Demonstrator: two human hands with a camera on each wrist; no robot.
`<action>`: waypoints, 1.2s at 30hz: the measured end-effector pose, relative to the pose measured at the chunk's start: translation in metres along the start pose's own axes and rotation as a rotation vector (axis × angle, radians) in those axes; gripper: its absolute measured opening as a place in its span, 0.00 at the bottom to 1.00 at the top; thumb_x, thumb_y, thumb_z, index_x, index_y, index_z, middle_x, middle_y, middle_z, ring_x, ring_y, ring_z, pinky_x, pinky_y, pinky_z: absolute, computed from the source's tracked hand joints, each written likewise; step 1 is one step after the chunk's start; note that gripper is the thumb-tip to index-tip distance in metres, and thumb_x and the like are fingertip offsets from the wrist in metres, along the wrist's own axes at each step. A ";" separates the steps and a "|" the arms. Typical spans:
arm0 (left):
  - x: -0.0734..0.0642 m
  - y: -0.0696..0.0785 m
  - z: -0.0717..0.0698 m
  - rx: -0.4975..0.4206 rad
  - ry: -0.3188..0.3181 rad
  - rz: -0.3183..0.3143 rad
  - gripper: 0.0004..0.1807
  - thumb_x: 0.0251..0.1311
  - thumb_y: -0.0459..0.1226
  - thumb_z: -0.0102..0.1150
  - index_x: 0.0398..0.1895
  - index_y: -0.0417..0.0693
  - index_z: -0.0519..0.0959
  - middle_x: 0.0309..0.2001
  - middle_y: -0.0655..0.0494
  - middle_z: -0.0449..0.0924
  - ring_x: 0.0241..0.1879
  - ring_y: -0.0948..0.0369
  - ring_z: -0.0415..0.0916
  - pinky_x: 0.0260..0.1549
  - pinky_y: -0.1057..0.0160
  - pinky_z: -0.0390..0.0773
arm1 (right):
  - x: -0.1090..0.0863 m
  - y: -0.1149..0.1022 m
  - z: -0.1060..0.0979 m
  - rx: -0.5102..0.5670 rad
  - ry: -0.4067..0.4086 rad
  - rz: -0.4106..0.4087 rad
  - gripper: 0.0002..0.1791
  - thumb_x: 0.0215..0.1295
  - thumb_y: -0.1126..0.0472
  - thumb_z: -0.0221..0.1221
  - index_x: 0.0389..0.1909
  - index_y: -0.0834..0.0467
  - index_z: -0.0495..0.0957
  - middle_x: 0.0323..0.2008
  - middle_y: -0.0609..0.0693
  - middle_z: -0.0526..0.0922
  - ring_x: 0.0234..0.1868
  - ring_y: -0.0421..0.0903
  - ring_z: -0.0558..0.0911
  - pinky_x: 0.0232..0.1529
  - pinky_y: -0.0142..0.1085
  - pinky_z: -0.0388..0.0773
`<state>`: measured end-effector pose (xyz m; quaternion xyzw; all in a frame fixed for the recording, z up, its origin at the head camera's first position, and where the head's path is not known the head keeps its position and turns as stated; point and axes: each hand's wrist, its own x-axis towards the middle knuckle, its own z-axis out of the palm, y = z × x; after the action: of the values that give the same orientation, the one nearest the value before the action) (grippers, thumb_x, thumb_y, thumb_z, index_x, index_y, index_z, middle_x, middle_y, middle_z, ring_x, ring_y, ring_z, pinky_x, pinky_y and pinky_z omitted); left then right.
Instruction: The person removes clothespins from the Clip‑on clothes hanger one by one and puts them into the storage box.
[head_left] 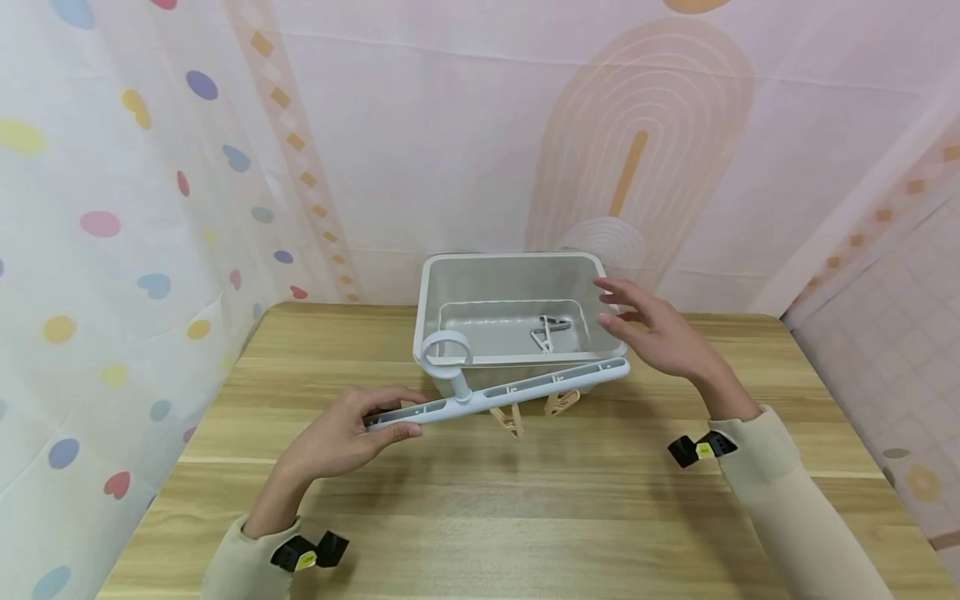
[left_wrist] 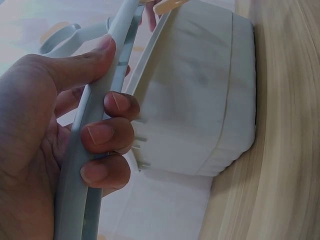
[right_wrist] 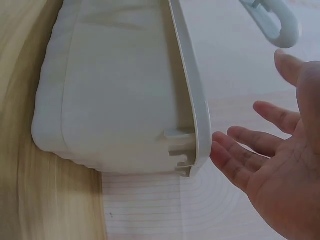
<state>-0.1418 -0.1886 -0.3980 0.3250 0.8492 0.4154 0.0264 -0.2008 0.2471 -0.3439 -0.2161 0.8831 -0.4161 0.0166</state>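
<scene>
My left hand grips one end of a pale blue clip hanger, thumb on one side and fingers curled round the other. The slotted bar slants up to the right in front of a light grey plastic bin, its ring hook standing up. Two beige clothespins, a left one and a right one, hang under the bar. Over the bin's right rim my right hand hovers with fingers spread, holding nothing. In the right wrist view its fingertips are right at the rim.
Inside the bin lie a dark grey clothespin and a white clothespin. The bin stands at the back of a wooden table, close to a patterned curtain. Another curtain side rises at the left.
</scene>
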 end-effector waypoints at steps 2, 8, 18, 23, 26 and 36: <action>0.000 0.000 0.000 -0.001 -0.003 0.001 0.13 0.65 0.42 0.69 0.52 0.61 0.85 0.32 0.67 0.83 0.25 0.70 0.70 0.25 0.68 0.73 | -0.005 0.000 0.000 0.013 0.008 0.013 0.33 0.79 0.51 0.54 0.80 0.49 0.58 0.78 0.52 0.63 0.70 0.62 0.73 0.68 0.59 0.71; 0.002 0.000 0.000 -0.009 -0.010 0.010 0.13 0.65 0.42 0.69 0.52 0.61 0.85 0.29 0.66 0.82 0.24 0.70 0.69 0.24 0.69 0.72 | -0.019 -0.002 0.001 0.065 0.032 -0.012 0.32 0.80 0.55 0.53 0.80 0.49 0.56 0.77 0.54 0.63 0.74 0.59 0.68 0.69 0.56 0.69; 0.000 0.000 -0.001 0.004 0.001 0.024 0.13 0.64 0.42 0.69 0.51 0.60 0.85 0.31 0.67 0.83 0.24 0.70 0.70 0.24 0.69 0.72 | -0.035 -0.002 0.013 0.162 0.073 -0.127 0.31 0.79 0.65 0.52 0.79 0.55 0.58 0.73 0.59 0.69 0.72 0.59 0.71 0.64 0.22 0.70; 0.000 0.000 -0.001 0.003 0.003 0.019 0.13 0.64 0.42 0.69 0.51 0.61 0.85 0.30 0.67 0.83 0.24 0.70 0.69 0.23 0.69 0.72 | -0.042 -0.003 0.019 0.199 0.090 -0.133 0.32 0.78 0.67 0.53 0.78 0.50 0.59 0.73 0.58 0.69 0.70 0.45 0.74 0.59 0.24 0.76; 0.000 0.000 -0.001 0.003 0.006 0.025 0.13 0.64 0.41 0.69 0.51 0.61 0.85 0.30 0.67 0.82 0.24 0.70 0.69 0.24 0.68 0.72 | -0.047 -0.003 0.021 0.226 0.087 -0.121 0.32 0.78 0.66 0.52 0.79 0.51 0.58 0.73 0.59 0.70 0.70 0.42 0.74 0.58 0.26 0.77; 0.000 0.001 -0.001 0.000 0.017 0.037 0.14 0.64 0.40 0.69 0.53 0.59 0.85 0.37 0.64 0.86 0.28 0.69 0.73 0.27 0.68 0.74 | -0.059 -0.003 0.030 0.315 0.078 -0.146 0.33 0.78 0.70 0.51 0.80 0.54 0.56 0.74 0.62 0.67 0.70 0.40 0.75 0.61 0.26 0.75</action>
<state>-0.1412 -0.1891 -0.3963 0.3370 0.8434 0.4184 0.0112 -0.1401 0.2475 -0.3701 -0.2582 0.7889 -0.5575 -0.0145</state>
